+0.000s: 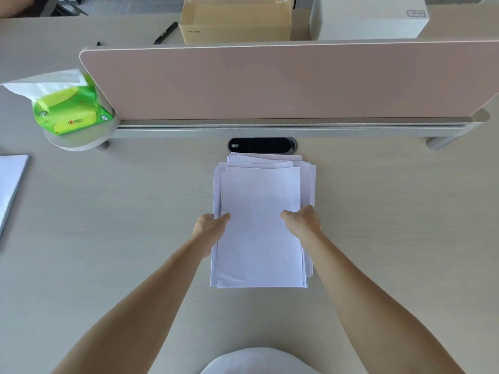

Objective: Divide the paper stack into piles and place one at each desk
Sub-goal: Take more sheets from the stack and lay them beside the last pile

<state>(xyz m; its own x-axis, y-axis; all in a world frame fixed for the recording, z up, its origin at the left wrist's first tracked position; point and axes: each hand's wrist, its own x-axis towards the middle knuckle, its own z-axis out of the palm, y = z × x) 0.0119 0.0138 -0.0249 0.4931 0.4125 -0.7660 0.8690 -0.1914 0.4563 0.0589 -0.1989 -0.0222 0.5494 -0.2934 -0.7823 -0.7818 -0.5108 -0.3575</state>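
Note:
A loose stack of white paper (260,201) lies in the middle of the pale desk (108,211), its sheets slightly fanned at the far end. My left hand (209,228) grips the stack's left edge, thumb on top and fingers hidden beneath. My right hand (303,221) grips the right edge the same way. A second pile of white paper (9,184) lies at the desk's far left edge, partly cut off by the frame.
A pink divider panel (283,82) stands across the back of the desk, with a black cable port (262,145) just beyond the stack. A green tissue pack (68,109) sits at the divider's left end. Behind it are a cardboard box (235,22), a white box (370,20) and a black pen (166,32).

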